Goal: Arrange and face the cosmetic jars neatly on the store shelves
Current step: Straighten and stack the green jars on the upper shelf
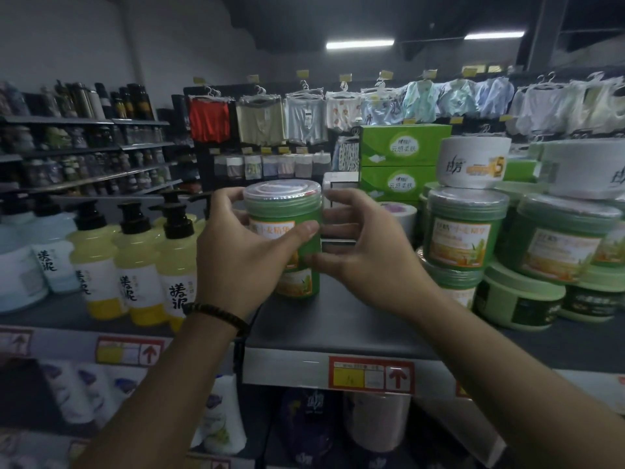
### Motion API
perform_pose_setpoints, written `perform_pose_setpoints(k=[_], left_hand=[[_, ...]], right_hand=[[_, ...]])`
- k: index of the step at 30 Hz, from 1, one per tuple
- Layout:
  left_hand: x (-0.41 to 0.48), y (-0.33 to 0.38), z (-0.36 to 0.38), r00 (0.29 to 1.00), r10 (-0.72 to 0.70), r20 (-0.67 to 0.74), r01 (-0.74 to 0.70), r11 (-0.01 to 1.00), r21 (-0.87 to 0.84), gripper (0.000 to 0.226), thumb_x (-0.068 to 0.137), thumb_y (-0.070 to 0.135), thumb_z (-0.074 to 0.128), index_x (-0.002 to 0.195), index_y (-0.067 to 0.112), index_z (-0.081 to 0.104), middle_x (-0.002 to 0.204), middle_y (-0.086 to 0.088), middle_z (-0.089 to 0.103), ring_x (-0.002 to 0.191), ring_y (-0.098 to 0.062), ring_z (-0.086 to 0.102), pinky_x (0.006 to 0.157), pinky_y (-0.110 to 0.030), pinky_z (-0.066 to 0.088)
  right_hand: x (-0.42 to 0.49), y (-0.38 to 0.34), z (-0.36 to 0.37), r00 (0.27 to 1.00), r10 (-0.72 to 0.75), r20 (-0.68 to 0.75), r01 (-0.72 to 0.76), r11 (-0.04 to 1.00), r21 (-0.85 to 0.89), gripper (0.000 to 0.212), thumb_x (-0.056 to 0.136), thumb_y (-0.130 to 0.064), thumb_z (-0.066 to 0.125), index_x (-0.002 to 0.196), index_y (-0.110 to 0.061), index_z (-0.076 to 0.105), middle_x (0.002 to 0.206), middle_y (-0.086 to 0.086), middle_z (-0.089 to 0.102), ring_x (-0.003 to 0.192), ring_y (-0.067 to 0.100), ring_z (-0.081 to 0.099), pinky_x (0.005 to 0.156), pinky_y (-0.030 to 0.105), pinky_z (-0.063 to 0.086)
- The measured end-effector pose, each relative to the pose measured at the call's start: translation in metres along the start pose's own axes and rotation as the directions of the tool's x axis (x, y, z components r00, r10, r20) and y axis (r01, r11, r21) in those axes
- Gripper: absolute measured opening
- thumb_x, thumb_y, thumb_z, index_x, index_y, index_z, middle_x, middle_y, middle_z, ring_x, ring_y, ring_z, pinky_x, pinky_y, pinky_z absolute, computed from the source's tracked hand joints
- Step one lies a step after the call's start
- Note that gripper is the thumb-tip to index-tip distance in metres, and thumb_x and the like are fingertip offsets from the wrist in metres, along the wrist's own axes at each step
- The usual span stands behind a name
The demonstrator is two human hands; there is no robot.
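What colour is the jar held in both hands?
The jar is green with an orange label; head view.

A shop: price-tagged shelves [338, 353] of bottles [135, 265], hanging clothes [304, 120].

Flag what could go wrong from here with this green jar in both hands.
1. The left hand and right hand grip the green plastic jar with the clear lid right beside a stack of green jars topped by a white round tub; a sideways nudge might topple it.
2. The yellow pump bottles stand close by the left hand and could get knocked.
3. The left thumb covers part of the orange label, so facing may end up off.
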State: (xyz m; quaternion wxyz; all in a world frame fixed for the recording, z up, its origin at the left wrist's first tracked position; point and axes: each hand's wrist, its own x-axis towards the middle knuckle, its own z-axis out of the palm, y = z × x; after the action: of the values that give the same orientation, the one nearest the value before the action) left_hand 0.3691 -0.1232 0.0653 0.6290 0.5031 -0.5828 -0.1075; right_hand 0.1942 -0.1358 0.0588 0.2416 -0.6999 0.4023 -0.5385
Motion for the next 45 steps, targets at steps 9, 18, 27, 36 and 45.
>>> perform_pose_setpoints(k=[9,18,27,36,45], left_hand=[[-0.024,-0.01,-0.002,0.998,-0.004,0.07,0.006,1.0,-0.016,0.083,0.058,0.051,0.095,0.124,0.029,0.05,0.099,0.023,0.061,0.084,0.025,0.059,0.064,-0.004,0.048],[-0.032,-0.021,-0.014,0.967,-0.106,0.233,0.158,0.964,-0.213,0.044,0.084,0.037,0.079,0.123,0.045,0.059,0.116,0.013,0.073,0.098,-0.003,0.074,0.071,-0.02,0.058],[-0.043,-0.044,-0.019,0.948,-0.138,0.287,0.187,0.971,-0.151,0.081,0.088,-0.02,0.05,0.14,0.042,0.055,0.135,0.016,0.066,0.114,0.004,0.069,0.088,-0.026,0.062],[-0.051,-0.056,-0.021,0.936,-0.169,0.31,0.196,0.979,-0.058,0.092,0.083,-0.027,0.054,0.157,0.028,0.046,0.142,0.007,0.063,0.122,-0.003,0.066,0.09,-0.016,0.058],[-0.051,-0.064,-0.018,0.93,-0.186,0.316,0.213,0.976,-0.052,0.08,0.086,-0.021,0.058,0.147,0.031,0.052,0.136,0.007,0.063,0.112,0.009,0.065,0.075,-0.009,0.056]], right_hand=[[-0.027,0.006,0.029,0.996,-0.028,-0.087,0.017,0.993,-0.118,0.082,0.071,-0.029,0.101,0.139,-0.026,0.054,0.12,-0.013,0.074,0.106,-0.007,0.068,0.081,0.004,0.052],[-0.033,0.016,0.031,0.994,0.032,-0.103,-0.04,0.996,-0.079,0.082,0.066,-0.029,0.103,0.133,-0.027,0.057,0.114,-0.017,0.072,0.104,-0.014,0.064,0.078,0.007,0.054],[-0.039,0.029,0.034,0.997,0.052,-0.058,-0.06,0.989,-0.139,0.083,0.067,-0.028,0.103,0.134,-0.031,0.054,0.117,-0.021,0.067,0.111,-0.016,0.059,0.082,0.006,0.054],[-0.044,0.038,0.039,0.994,0.106,-0.017,-0.107,0.981,-0.161,0.085,0.068,-0.024,0.102,0.135,-0.034,0.05,0.119,-0.022,0.066,0.114,-0.015,0.059,0.085,0.008,0.056],[-0.044,0.044,0.043,0.986,0.166,0.027,-0.16,0.975,-0.155,0.082,0.069,-0.024,0.101,0.131,-0.035,0.048,0.121,-0.022,0.065,0.112,-0.016,0.059,0.084,0.008,0.054]])
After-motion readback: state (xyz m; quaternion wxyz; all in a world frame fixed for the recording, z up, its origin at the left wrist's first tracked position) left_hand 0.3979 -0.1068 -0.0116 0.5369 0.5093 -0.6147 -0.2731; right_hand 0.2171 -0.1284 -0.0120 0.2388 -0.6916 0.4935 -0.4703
